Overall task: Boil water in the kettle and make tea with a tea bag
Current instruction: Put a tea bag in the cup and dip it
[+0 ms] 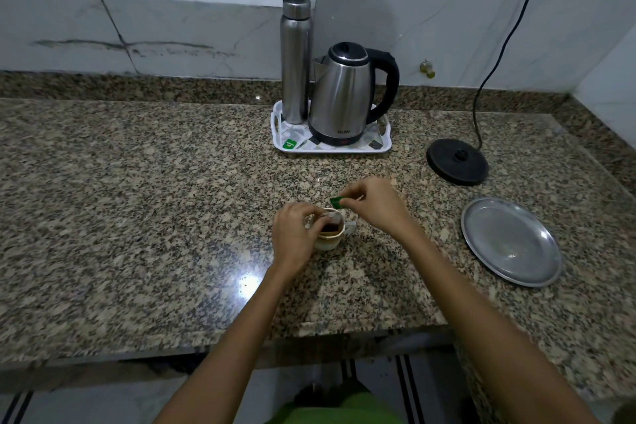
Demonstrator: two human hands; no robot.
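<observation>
Holding the little green tag (337,202) in a pinch, the right hand (370,205) keeps the tea bag (333,221) at the cup (329,237), while the left hand (295,234) curls round the cup's rim just below that pinch. A wet tea bag is light, soft and easy to rip, so I think the tag is the best place to hold. Dark tea shows inside the small pale cup, on the counter (137,217) right under both hands.
</observation>
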